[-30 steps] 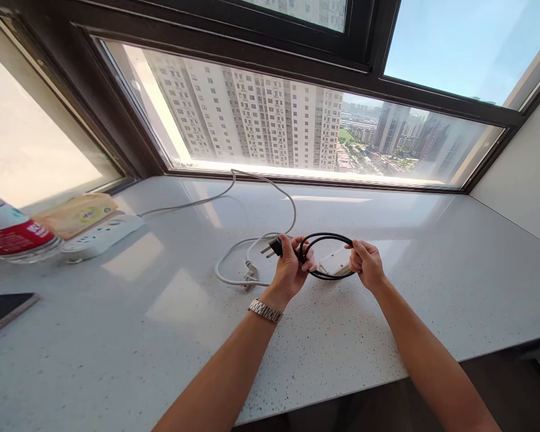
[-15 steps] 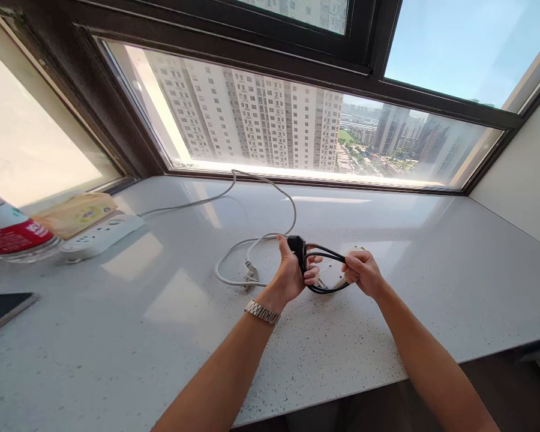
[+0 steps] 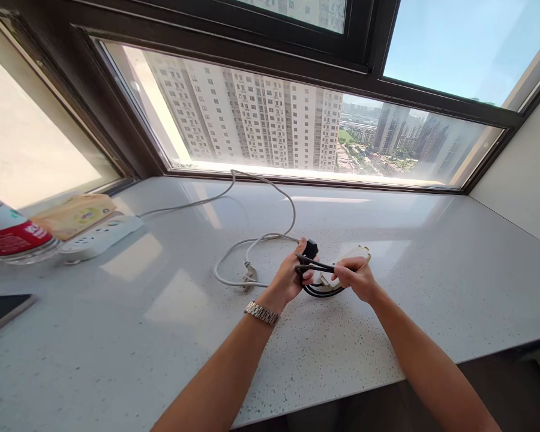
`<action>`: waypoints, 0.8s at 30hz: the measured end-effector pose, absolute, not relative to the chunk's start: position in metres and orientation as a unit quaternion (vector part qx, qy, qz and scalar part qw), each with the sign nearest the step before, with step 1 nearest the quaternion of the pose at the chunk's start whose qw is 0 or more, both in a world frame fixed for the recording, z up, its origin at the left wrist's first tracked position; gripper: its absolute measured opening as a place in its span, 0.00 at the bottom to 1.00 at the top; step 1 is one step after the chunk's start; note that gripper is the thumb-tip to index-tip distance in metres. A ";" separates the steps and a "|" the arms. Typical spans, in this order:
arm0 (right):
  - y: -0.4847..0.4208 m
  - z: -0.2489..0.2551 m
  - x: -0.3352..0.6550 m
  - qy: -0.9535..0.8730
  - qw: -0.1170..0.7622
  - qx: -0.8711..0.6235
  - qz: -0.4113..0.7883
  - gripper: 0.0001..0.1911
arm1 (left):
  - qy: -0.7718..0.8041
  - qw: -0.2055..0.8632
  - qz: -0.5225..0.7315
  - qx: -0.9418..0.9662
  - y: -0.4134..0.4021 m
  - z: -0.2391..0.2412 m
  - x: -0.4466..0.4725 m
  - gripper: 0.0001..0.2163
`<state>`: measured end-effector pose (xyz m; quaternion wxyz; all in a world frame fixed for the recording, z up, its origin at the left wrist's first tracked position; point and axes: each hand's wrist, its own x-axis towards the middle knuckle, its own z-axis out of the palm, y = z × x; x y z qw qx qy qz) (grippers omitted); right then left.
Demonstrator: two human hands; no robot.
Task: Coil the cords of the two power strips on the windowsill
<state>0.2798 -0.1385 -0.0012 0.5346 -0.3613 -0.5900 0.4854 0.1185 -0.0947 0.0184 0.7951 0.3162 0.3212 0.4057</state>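
Though unclear, white lettering point(image 3: 35, 230) on red label point(image 3: 9, 241); black cord point(image 3: 326, 268) in hands point(image 3: 289, 279) point(image 3: 359, 278).

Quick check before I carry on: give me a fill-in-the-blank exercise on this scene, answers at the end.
1. The cable held between the left hand and the right hand is coloured ____.
2. The metal watchband is on the ____ arm.
3. Of the bottle and the grey plug, the one nearer the power strip is the ____.

Missing words: black; left; bottle.
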 end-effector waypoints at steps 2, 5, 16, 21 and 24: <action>-0.139 0.000 0.280 -0.564 0.581 -0.369 0.457 0.23 | 0.306 0.805 0.364 0.356 -0.096 0.019 0.118 0.20; -0.138 0.001 0.278 -0.495 0.655 -0.385 0.422 0.24 | 0.297 0.816 0.290 0.402 -0.099 0.020 0.119 0.22; -0.132 0.001 0.271 -0.391 0.696 -0.450 0.400 0.24 | 0.217 0.793 0.146 0.549 -0.127 0.026 0.133 0.36; -0.126 -0.003 0.274 -0.392 0.663 -0.495 0.402 0.26 | 0.173 0.817 0.248 0.490 -0.117 0.026 0.124 0.39; -0.124 -0.007 0.274 -0.426 0.636 -0.516 0.385 0.25 | 0.192 0.784 0.370 0.460 -0.110 0.025 0.122 0.29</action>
